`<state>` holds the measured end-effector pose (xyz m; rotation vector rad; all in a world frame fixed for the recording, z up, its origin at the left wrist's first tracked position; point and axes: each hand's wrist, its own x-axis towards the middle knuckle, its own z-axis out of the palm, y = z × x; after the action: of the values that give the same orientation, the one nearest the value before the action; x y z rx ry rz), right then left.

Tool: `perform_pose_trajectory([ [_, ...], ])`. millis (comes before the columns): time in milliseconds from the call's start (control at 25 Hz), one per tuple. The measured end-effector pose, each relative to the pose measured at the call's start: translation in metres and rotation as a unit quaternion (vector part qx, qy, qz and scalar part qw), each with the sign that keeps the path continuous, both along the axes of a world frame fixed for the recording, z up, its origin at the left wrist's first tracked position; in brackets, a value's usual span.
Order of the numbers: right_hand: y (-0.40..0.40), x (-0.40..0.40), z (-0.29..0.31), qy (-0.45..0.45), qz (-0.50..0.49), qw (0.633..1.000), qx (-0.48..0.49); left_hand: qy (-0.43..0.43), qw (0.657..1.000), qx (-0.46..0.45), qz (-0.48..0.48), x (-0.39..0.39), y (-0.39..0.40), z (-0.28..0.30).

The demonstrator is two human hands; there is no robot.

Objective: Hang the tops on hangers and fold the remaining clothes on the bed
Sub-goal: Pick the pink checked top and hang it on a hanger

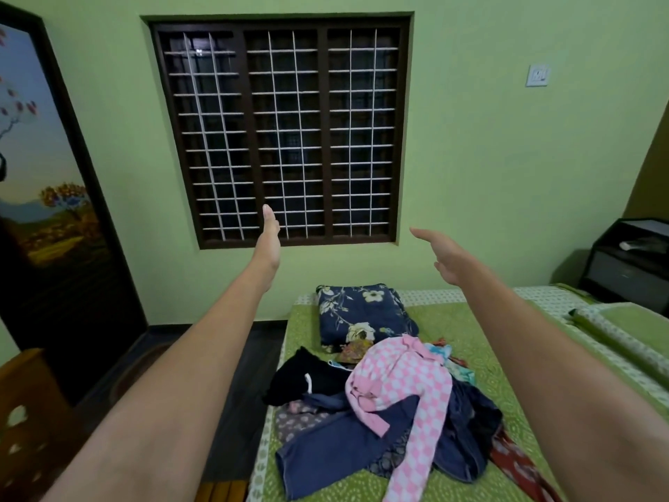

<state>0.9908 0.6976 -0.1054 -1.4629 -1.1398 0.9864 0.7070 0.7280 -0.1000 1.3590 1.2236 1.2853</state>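
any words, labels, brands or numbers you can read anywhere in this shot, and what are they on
None can be read.
The switch plate on the green wall shows only blurred marks, too small to tell whether they are letters.
The heap of clothes on the bed shows patterns only, no print.
The folded floral blanket and the painted door panel carry pictures, not words.

A heap of mixed clothes (383,407) lay on the green patterned bed (506,385), before the folded dark-blue floral blanket (358,313), under the barred window (282,132).
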Motion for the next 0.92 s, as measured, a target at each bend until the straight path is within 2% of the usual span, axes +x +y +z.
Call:
perform_pose_trajectory([
  [120, 0.042, 0.020, -0.028, 0.011, -0.001, 1.000, -0.028, 0.008, 1.000, -0.027, -0.001, 0.015, 0.035, -0.022],
  [320, 0.115, 0.044, -0.121, -0.010, 0.015, 0.988, -0.151, -0.001, 0.992, -0.123, 0.012, 0.050, 0.103, -0.098],
  [480, 0.162, 0.064, -0.240, 0.006, -0.010, 0.964, -0.267, -0.013, 0.967, -0.256, 0.009, 0.083, 0.147, -0.210],
  [560, 0.175, 0.071, -0.303, 0.018, -0.040, 0.941, -0.337, 0.022, 0.949, -0.315, 0.001, 0.099, 0.166, -0.281],
  [640, 0.184, 0.075, -0.362, 0.033, -0.069, 0.917, -0.391, 0.091, 0.932, -0.351, -0.010, 0.113, 0.183, -0.358],
  [800, 0.207, 0.083, -0.467, 0.093, -0.135, 0.883, -0.439, 0.152, 0.892, -0.419, -0.072, 0.151, 0.216, -0.486],
  [920, 0.221, 0.085, -0.527, 0.157, -0.149, 0.870, -0.442, 0.126, 0.880, -0.449, -0.087, 0.177, 0.240, -0.544],
])
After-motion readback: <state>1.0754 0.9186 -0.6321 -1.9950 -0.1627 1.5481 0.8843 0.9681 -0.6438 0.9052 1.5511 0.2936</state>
